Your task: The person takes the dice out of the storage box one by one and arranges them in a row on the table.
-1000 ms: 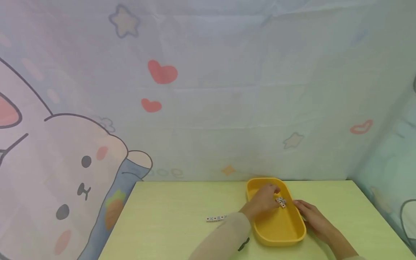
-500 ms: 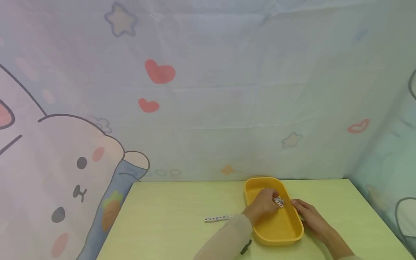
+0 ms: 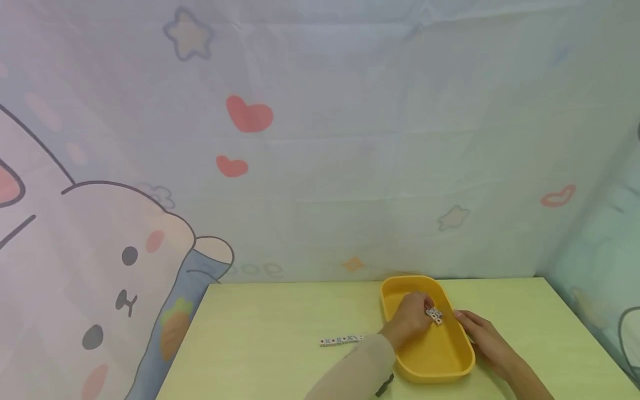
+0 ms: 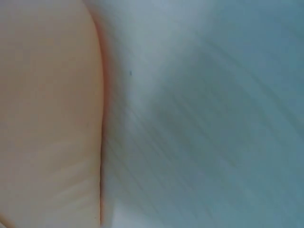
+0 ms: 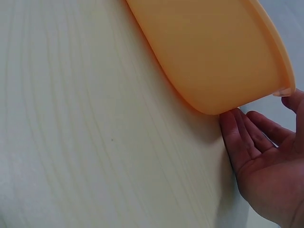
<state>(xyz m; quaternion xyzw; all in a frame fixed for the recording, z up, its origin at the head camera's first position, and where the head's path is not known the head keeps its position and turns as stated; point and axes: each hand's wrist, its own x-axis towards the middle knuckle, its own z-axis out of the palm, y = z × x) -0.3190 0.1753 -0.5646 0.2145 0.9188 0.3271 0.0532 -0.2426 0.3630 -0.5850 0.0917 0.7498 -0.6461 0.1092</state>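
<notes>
A small pile of white dice (image 3: 434, 315) lies inside the yellow tray (image 3: 435, 361), toward its right wall. Over the tray, my left hand (image 3: 413, 314) reaches down with bent fingers, its fingertips right at the pile's left edge. I cannot tell whether a die is between them. My right hand (image 3: 484, 336) is at the tray's right side, thumb at the rim. In the right wrist view, my right hand (image 5: 273, 156) has fairly straight fingers (image 5: 233, 135) against the outside of the tray (image 5: 213, 52), low on its wall.
A straight row of dice (image 3: 340, 340) lies on the pale table (image 3: 260, 322) left of the tray, its right end close to the left sleeve (image 3: 357, 366). A printed cloth (image 3: 320, 222) hangs behind. The left wrist view shows a close, pale surface beside the tabletop.
The left hand has moved slightly right, from beside the dice pile to its edge. The left sleeve uncovers more of the dice row. The right hand stays at the tray.
</notes>
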